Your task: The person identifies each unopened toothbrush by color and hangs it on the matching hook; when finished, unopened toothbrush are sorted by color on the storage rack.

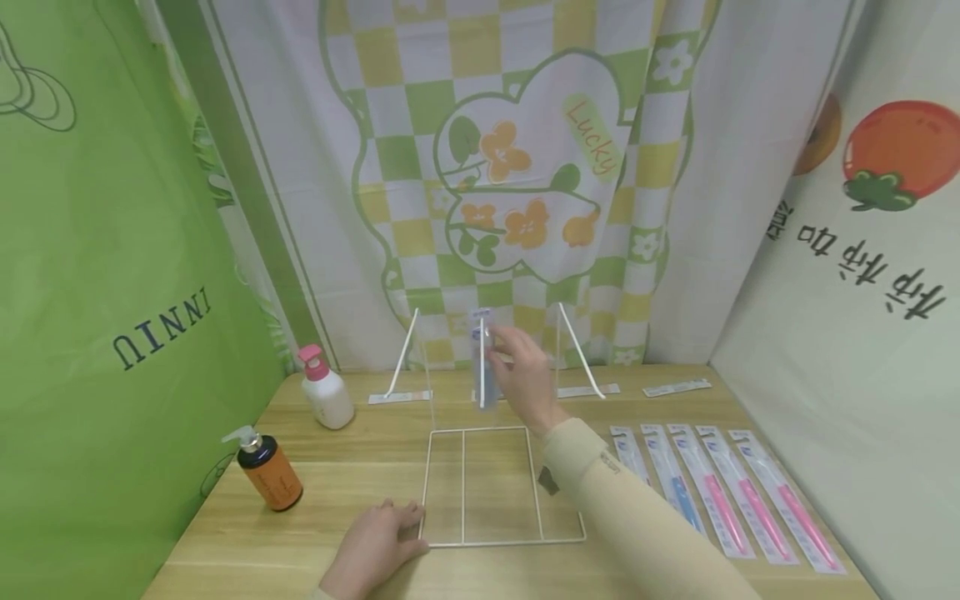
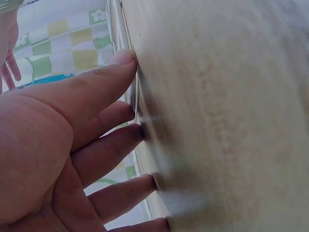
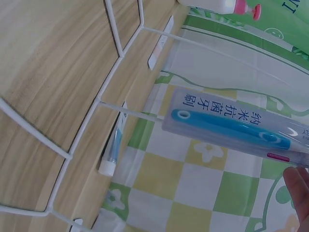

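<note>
A white wire rack (image 1: 502,545) with three upright prongs stands on the wooden table. My right hand (image 1: 523,375) pinches a blue toothbrush in clear packaging (image 3: 227,130) near its upper end, right at the rack's middle prong (image 1: 482,367). The pack hangs upright in the head view, and the prong overlaps it there. Low at the rack's front left corner, my left hand (image 1: 377,540) rests on the table with fingers spread. In the left wrist view, its thumb and fingertips (image 2: 124,57) lie along the base wire and tabletop.
Several packaged toothbrushes (image 1: 720,500), pink and blue, lie in a row at the right. A white pump bottle (image 1: 328,400) and an orange one (image 1: 273,479) stand at the left. Flat packets (image 1: 677,387) lie along the back edge before a checkered curtain (image 1: 405,158).
</note>
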